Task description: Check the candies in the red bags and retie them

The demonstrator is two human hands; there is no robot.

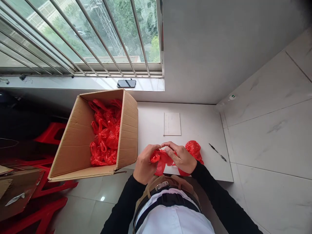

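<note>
A red plastic bag (pixel 162 160) lies bunched at the near edge of the white table (pixel 195 126), and both hands grip it. My left hand (pixel 145 164) is closed around its left end. My right hand (pixel 179 156) pinches the bag from above, fingers curled over it. More of the red plastic (pixel 194 148) pokes out to the right, behind my right wrist.
An open cardboard box (pixel 80 143) holding several knotted red bags (pixel 106 135) stands at the table's left end. A paper sheet (pixel 172 123) and a pen (pixel 217 152) lie on the table. A phone (pixel 126 83) rests on the windowsill. Red stools (pixel 46 191) stand at left.
</note>
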